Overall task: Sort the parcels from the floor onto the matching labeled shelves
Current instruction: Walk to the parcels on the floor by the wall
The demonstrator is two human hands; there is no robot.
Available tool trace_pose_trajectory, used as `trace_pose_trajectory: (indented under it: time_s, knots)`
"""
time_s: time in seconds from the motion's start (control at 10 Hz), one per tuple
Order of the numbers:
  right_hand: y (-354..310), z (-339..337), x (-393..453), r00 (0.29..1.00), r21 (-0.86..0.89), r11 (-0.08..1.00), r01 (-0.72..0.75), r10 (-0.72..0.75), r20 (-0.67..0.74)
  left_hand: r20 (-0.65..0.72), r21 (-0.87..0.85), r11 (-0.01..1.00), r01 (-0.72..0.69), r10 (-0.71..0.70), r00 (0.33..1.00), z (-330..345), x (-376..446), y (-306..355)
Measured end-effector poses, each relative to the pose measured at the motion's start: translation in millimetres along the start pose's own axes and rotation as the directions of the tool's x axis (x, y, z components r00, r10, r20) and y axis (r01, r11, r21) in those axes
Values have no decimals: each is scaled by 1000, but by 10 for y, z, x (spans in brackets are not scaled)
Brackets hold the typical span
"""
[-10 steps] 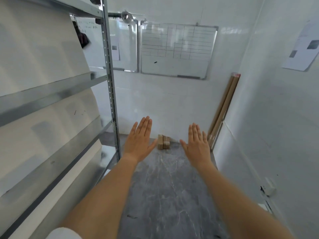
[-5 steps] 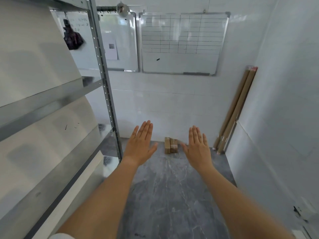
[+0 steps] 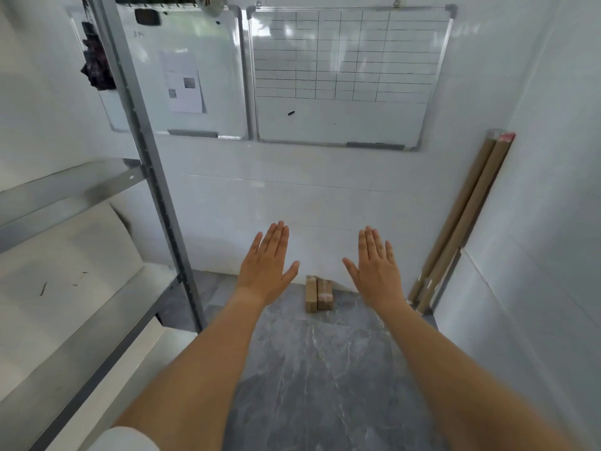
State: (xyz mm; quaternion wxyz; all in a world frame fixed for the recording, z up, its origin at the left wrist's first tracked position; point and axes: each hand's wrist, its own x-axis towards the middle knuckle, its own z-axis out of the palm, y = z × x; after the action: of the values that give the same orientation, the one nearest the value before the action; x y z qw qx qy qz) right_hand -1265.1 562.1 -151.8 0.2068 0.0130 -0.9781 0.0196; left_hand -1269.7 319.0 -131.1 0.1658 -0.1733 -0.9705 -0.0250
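Two small brown cardboard parcels (image 3: 318,294) stand side by side on the grey marble floor against the far white wall. My left hand (image 3: 265,265) and my right hand (image 3: 377,266) are stretched out flat in front of me, palms down, fingers together, holding nothing. The parcels show in the gap between the two hands, farther away. A metal shelf rack (image 3: 148,177) with white shelf boards runs along my left side.
Two whiteboards (image 3: 351,76) hang on the far wall, one with a paper sheet on it. Long brown cardboard tubes (image 3: 461,222) lean in the right corner. A dark cloth (image 3: 96,65) hangs behind the rack upright. White walls close in on the right.
The view has moved closer to the far wall and tilted up a little. Both hands stay flat and outstretched, spreading slightly wider around the parcels.
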Motion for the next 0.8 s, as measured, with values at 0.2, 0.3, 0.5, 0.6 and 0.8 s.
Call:
trace_pose_trajectory:
  time_s: [0.2,0.3,0.5,0.6,0.8]
  knots:
    - [173,427,579,998,-19,999,-26,28,62,73,-70,995,78,-72,995,417,657,-59]
    - [216,660,829,995,-3,1000,-15,15,94,89,-69,993,92,-86,992,608,919,-142]
    - [267,1163,1319,983,-3,1000,-30,31,179,156,-86,993,82,-68,986,1039,1497,-375]
    - [266,1369,1647,976,-5,998,-60,59,208,172,-97,994,52,-34,984,1237,1847,-531]
    - [255,1876,2337,973,41,995,-94,83,214,209,-118,992,40,-15,978,1615,2554,-905]
